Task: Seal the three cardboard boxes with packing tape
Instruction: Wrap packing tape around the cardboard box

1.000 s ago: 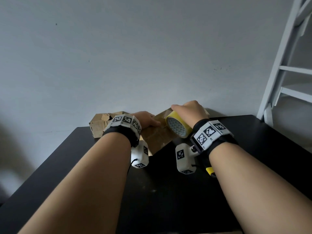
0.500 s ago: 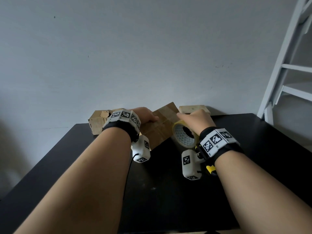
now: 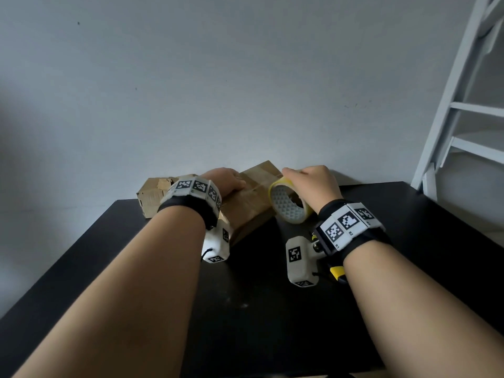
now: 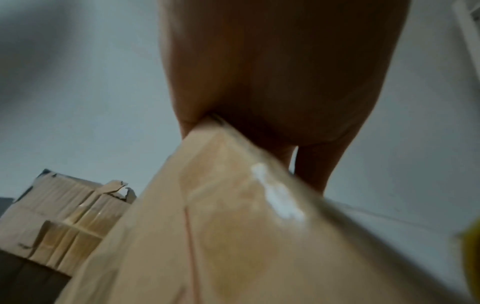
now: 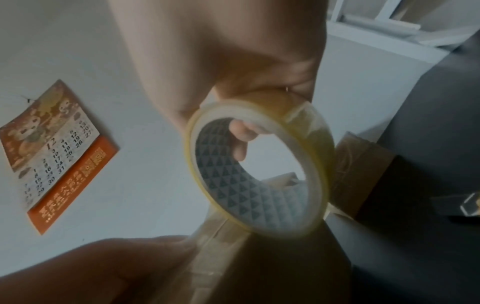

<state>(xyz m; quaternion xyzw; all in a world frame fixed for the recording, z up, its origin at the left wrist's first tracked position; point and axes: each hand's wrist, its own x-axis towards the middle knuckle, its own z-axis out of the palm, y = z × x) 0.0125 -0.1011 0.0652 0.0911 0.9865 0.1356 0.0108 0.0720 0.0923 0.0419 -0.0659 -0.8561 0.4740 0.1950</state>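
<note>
A cardboard box [image 3: 251, 205] [image 4: 233, 246] lies slanted at the back of the black table [image 3: 272, 323]. My left hand [image 3: 227, 180] [image 4: 285, 72] rests flat on its top and presses it down. Just right of this box my right hand [image 3: 313, 184] [image 5: 221, 51] grips a yellow-edged roll of clear packing tape [image 3: 286, 210] [image 5: 233, 185] from above, fingers through the core. A second box [image 3: 151, 196] [image 4: 64, 216] with a torn flap and tape strips stands at the left against the wall. A third box [image 5: 363, 164] shows behind the roll in the right wrist view only.
A yellow and black tool [image 3: 336, 274] lies on the table under my right wrist. A white ladder-like frame [image 3: 463, 105] stands at the right past the table's corner. A calendar [image 5: 52, 154] hangs on the grey wall. The near half of the table is bare.
My right hand drew the tape roll toward me along the box, then lifted it back up beside the box's right side. My left hand stayed on the box top.
</note>
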